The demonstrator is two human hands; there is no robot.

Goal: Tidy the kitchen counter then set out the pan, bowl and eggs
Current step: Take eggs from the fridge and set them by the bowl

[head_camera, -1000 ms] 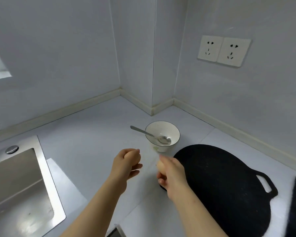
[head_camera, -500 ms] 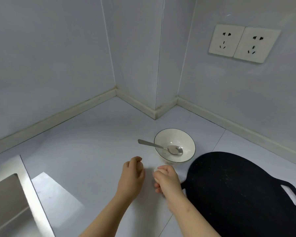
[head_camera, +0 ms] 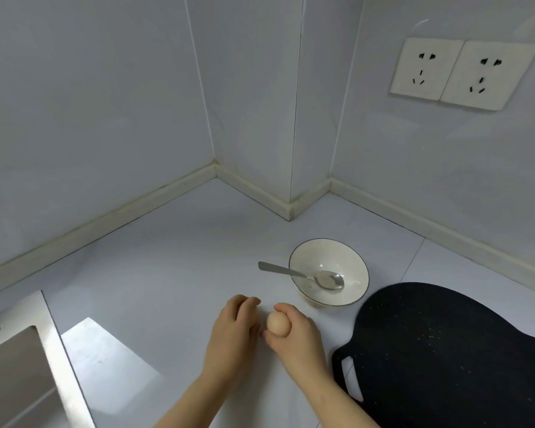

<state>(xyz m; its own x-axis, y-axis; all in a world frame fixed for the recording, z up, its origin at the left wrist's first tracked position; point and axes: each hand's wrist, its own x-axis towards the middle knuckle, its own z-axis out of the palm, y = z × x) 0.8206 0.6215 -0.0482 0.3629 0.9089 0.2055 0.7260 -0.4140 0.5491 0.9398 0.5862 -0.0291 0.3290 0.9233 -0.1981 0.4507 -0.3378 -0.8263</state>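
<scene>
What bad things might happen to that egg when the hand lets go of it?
The light brown egg held by the right hand is round, and the smooth white counter is flat, so once it is let go it may roll away and crack. Also, the metal spoon in the white bowl pokes its handle out over the rim, near the left hand; a bump could flip it out.

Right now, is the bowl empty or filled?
Empty of food: the bowl stands upright and holds only a spoon, whose handle sticks out over its rim; the white inside is otherwise bare.
</scene>
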